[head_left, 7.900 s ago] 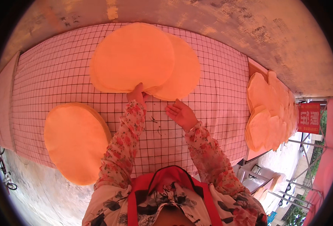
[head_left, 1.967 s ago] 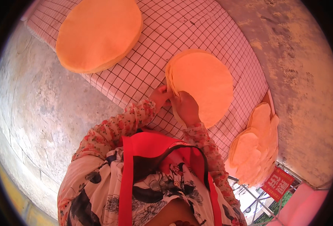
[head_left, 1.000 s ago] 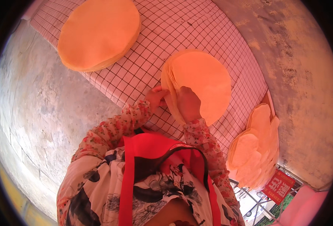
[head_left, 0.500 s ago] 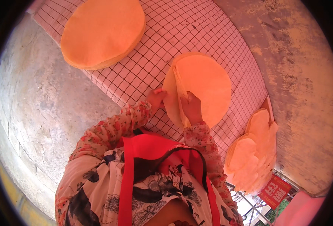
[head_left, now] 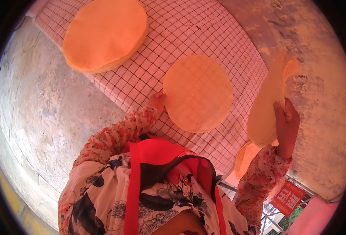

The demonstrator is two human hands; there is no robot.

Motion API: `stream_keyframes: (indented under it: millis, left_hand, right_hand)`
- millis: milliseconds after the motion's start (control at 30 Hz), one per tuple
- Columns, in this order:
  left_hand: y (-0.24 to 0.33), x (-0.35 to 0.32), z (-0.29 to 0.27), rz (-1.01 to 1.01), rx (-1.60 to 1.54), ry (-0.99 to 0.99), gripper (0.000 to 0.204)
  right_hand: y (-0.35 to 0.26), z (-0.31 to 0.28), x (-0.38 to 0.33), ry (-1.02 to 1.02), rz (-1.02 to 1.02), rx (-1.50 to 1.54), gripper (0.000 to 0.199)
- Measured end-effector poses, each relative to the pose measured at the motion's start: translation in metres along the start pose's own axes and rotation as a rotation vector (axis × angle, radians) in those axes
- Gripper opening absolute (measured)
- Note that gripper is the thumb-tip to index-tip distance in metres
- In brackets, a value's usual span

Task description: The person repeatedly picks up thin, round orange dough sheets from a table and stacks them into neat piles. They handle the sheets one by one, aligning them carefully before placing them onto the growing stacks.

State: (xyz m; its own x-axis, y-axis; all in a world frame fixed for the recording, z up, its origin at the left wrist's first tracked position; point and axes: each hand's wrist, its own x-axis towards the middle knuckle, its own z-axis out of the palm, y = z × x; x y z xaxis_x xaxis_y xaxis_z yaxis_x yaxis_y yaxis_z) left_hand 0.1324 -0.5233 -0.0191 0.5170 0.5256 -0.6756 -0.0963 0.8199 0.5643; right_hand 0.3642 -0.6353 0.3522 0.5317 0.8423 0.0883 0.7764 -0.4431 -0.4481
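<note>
Head view: right hand (head_left: 286, 124) lifts round sheets (head_left: 268, 102); left hand (head_left: 157, 102) touches single sheet (head_left: 197, 92).

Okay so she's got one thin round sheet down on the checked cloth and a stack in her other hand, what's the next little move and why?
Probably let go of the single round sheet with the left hand, since it already lies flat on the checked cloth. The right hand holds the lifted stack of sheets off to the side, and bare cloth shows between this sheet and the pile farther up.
</note>
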Motion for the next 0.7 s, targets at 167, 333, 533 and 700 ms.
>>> stream_keyframes:
  millis: [167, 333, 533, 700]
  left_hand:
    - [0.012, -0.015, 0.009, -0.003, -0.015, 0.002, 0.029]
    - [0.022, -0.022, 0.011, -0.073, 0.048, 0.041, 0.028]
    - [0.013, -0.017, -0.004, -0.040, -0.008, -0.029, 0.027]
    - [0.008, -0.015, -0.002, -0.021, -0.059, -0.014, 0.027]
  right_hand:
    - [-0.019, 0.192, -0.029, -0.159, -0.276, -0.357, 0.014]
    - [-0.007, 0.304, -0.076, -0.379, -0.199, -0.313, 0.013]
    - [0.003, 0.307, -0.082, -0.371, -0.254, -0.352, 0.014]
    - [0.009, 0.306, -0.088, -0.294, -0.202, -0.301, 0.016]
